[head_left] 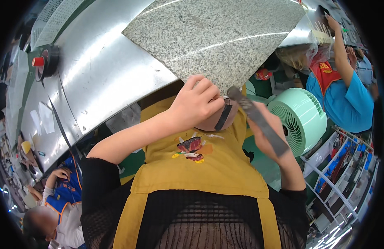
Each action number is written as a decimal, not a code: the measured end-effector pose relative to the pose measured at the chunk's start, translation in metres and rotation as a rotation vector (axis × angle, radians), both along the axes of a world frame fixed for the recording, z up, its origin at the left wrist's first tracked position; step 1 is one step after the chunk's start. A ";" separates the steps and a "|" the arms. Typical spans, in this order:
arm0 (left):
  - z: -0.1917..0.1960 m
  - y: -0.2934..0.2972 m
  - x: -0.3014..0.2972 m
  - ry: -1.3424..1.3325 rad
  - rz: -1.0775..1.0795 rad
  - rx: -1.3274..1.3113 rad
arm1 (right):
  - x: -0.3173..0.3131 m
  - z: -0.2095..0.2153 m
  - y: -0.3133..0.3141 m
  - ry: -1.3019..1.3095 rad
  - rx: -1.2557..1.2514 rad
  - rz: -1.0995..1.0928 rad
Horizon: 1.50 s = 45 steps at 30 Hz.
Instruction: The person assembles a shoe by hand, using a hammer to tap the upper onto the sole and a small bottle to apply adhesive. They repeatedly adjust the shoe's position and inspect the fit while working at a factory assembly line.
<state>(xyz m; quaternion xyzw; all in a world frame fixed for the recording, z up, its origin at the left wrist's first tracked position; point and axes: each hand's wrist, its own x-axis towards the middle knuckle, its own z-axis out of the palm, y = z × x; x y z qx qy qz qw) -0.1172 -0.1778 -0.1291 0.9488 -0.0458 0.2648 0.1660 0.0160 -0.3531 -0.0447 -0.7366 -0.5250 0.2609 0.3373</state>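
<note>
Left hand [196, 106] curled shut around a small dark strip [223, 117], held just below the near corner of the speckled granite slab [216, 37]. Right hand [270, 133] gripping a long grey file [258, 121], its tip almost touching the strip. Slab resting on a metal workbench [100, 70], overhanging the near edge. Roll of black tape [48, 61] towards the bench's left end. Pale green fan [302, 120] just right of the file. Yellow apron [200, 166] beneath both hands. Seated co-worker [59, 199] lower left; another person in blue [345, 99] at right.
</note>
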 end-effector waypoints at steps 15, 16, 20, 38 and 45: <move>-0.003 0.007 -0.009 0.076 0.022 -0.209 | 0.000 -0.006 0.002 -0.024 -0.101 0.074; -0.004 0.005 -0.010 0.052 0.011 -0.147 | -0.002 -0.004 0.001 -0.010 -0.098 0.056; -0.003 0.000 -0.011 0.006 0.036 0.087 | -0.008 0.003 0.004 -0.007 -0.007 0.028; -0.004 0.005 -0.018 0.009 0.015 -0.046 | -0.002 0.001 0.020 0.049 -0.136 0.134; -0.006 0.006 -0.016 -0.010 0.021 -0.053 | -0.004 0.019 0.020 0.162 -0.195 -0.036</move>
